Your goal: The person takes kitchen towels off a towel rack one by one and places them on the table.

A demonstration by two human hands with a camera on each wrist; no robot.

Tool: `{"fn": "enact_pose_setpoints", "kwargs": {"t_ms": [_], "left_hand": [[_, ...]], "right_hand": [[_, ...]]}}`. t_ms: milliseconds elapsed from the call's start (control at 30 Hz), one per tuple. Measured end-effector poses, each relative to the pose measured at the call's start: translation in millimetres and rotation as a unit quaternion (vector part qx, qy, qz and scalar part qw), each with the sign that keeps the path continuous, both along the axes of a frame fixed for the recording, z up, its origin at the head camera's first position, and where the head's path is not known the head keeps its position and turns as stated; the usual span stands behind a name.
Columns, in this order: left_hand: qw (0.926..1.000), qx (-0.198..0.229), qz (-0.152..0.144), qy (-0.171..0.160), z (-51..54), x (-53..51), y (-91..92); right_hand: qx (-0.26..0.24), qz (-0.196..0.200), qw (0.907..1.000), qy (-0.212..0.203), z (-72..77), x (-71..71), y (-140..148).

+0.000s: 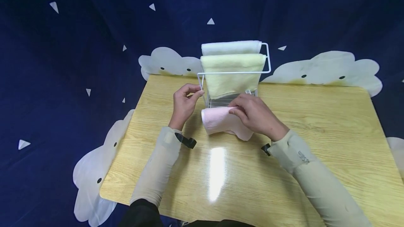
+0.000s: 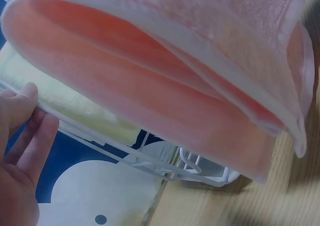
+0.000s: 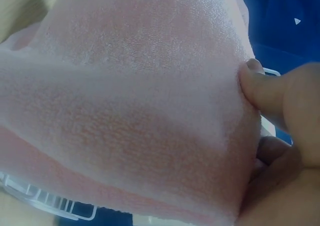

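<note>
A white wire rack (image 1: 235, 73) stands on the table with a white towel (image 1: 231, 47) over its back bar and a pale yellow towel (image 1: 233, 76) over a bar in front of that. My left hand (image 1: 185, 103) pinches the rack's left side wire between thumb and fingers, also seen in the left wrist view (image 2: 22, 136). In front of the rack my right hand (image 1: 257, 116) pinches the upper edge of a folded pink towel (image 1: 219, 120). The pink towel (image 3: 125, 101) hangs from thumb and fingers in the right wrist view. The rack's front top bar carries no cloth.
The wooden table (image 1: 315, 143) extends to both sides of the rack and toward me. Behind it hangs a dark blue curtain (image 1: 189, 9) with white triangles and cloud shapes (image 1: 331, 67). A bright reflection lies on the tabletop in front of the pink towel.
</note>
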State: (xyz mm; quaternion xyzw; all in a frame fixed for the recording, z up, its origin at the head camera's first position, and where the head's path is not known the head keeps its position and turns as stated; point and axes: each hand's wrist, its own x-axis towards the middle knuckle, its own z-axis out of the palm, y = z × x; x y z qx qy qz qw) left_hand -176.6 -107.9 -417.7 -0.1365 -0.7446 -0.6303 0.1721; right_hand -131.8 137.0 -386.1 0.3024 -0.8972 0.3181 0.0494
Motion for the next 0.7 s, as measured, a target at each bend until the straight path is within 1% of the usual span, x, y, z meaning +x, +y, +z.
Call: {"fn": "enact_pose_setpoints", "kwargs": {"t_ms": [200, 700], "left_hand": [[1.0, -0.003, 0.0, 0.004, 1.1, 0.8, 0.4], [1.0, 0.008, -0.001, 0.004, -1.8, -1.0, 1.4]], "right_hand": [[-0.006, -0.003, 1.0, -0.002, -6.9, -3.2, 0.9], [-0.01, -0.007, 0.9999, -0.011, -11.1, -4.6, 2.6]]}}
